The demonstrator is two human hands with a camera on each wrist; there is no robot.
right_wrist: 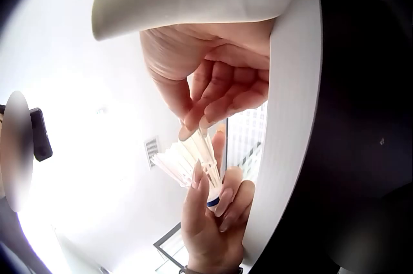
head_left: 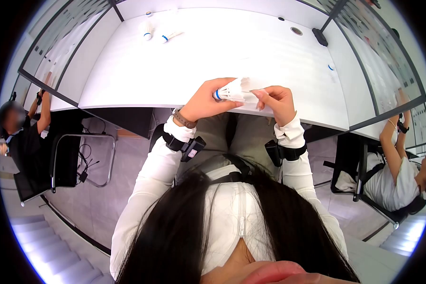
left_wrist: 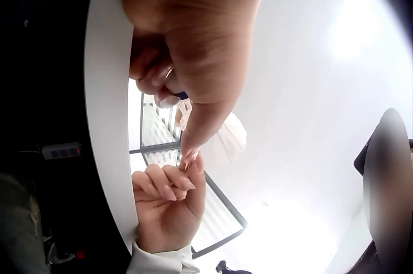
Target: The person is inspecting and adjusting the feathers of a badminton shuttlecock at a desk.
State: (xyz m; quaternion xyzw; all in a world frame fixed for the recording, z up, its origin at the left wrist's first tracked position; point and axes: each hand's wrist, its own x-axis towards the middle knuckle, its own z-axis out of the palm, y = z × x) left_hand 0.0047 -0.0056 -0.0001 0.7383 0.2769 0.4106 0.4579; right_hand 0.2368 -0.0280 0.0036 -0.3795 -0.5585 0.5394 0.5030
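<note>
- Shuttlecock: held sideways at the near edge of the white table in the head view. The end with the blue band points to 9 o'clock; the feathers open toward 3 o'clock.
- Left hand: fingers clamped around the banded end; thumb along the feathers. A brown strap encircles this wrist.
- Right hand: at 3 o'clock of the shuttlecock. Thumb and fingertips are together, pinching at the outer edge of the feathers.
- From the shuttlecock, toward 10 to 11 o'clock: a second shuttlecock and a third shuttlecock, lying near each other. A small blue-banded piece lies beyond them, partly washed out by glare.
- Toward 2 o'clock: a black box by the side panel. Between 2 and 3 o'clock: a small blue-and-white piece.
- Markings: a pale mark on the left forearm's black camera is too small to read.
- Seated people: one at 9 o'clock, another at 4 o'clock.
</note>
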